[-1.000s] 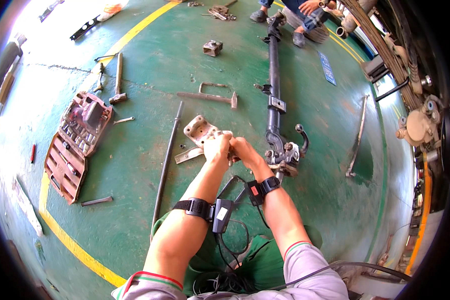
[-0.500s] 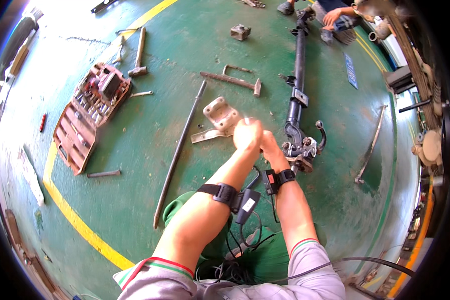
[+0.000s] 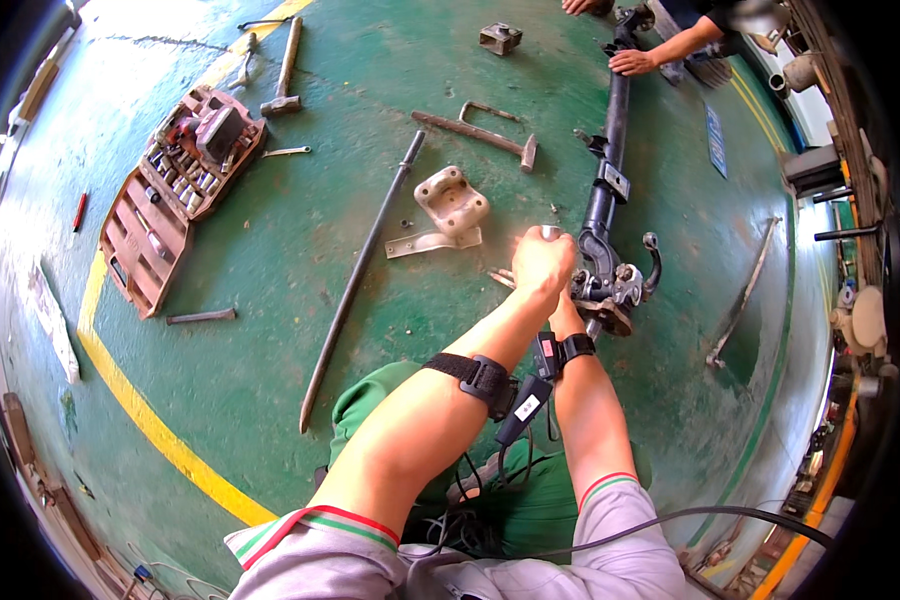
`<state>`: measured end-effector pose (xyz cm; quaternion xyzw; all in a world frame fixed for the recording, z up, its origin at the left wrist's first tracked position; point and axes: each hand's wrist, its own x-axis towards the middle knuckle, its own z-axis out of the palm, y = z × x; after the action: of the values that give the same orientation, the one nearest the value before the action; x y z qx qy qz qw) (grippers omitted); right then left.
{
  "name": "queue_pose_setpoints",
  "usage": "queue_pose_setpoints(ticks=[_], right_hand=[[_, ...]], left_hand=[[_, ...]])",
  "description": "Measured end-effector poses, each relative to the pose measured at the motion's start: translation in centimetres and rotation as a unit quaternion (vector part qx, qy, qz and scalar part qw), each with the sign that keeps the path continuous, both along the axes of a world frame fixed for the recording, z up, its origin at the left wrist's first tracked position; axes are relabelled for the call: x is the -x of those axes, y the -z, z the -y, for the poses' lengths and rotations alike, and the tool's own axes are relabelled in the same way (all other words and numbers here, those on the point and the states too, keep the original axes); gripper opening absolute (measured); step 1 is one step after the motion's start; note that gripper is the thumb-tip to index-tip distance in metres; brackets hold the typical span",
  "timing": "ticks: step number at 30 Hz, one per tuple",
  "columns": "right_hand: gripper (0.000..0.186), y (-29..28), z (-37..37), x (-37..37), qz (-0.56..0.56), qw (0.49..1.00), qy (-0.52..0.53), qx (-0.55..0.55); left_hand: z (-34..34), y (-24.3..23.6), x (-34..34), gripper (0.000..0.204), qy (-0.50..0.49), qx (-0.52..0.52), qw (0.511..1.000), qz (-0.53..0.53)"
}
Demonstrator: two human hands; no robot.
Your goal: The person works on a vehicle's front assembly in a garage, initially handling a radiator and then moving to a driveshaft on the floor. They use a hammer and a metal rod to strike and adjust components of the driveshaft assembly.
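My left hand [image 3: 544, 262] is closed around a small, shiny metal piece [image 3: 550, 232] that shows at its top; its kind is unclear. My right hand [image 3: 567, 312] sits beneath and behind it, mostly covered, so its grip does not show. Both are beside the knuckle end [image 3: 622, 288] of a long black vehicle axle [image 3: 610, 150]. To their left on the green floor lie a pale metal bracket with holes [image 3: 451, 200] and a flat metal strip [image 3: 418, 244].
A co-worker's hand [image 3: 634, 62] rests on the axle's far end. A hammer [image 3: 485, 137], a long bar [image 3: 362, 280] and an open socket case [image 3: 135, 240] lie leftward. Another hammer [image 3: 288, 70] and a metal block [image 3: 500, 38] are farther away. A thin rod [image 3: 747, 290] lies right.
My hands have moved right, away from the bracket and closer to the axle's knuckle end. The co-worker's hand has come onto the axle. The whole view has shifted slightly.
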<state>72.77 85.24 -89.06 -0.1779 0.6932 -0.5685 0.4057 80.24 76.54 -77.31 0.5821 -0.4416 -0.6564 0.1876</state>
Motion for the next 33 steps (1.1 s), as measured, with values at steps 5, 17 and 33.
queue_pose_setpoints(ticks=[5, 17, 33], right_hand=[[0.018, 0.7, 0.6, 0.0, 0.037, 0.999, 0.007, -0.007], [0.014, 6.4, 2.6, -1.5, 0.207, 0.97, 0.014, -0.126], [0.031, 0.8, 3.6, -1.8, -0.271, 0.838, -0.202, -0.428]], left_hand=[[0.5, 0.6, -0.3, 0.034, 0.004, 0.009, 1.0, -0.01], [4.2, 3.5, -2.8, 0.025, -0.016, 0.012, 1.0, -0.024], [2.0, 1.7, -3.4, 0.031, 0.162, 0.132, 0.973, 0.092]])
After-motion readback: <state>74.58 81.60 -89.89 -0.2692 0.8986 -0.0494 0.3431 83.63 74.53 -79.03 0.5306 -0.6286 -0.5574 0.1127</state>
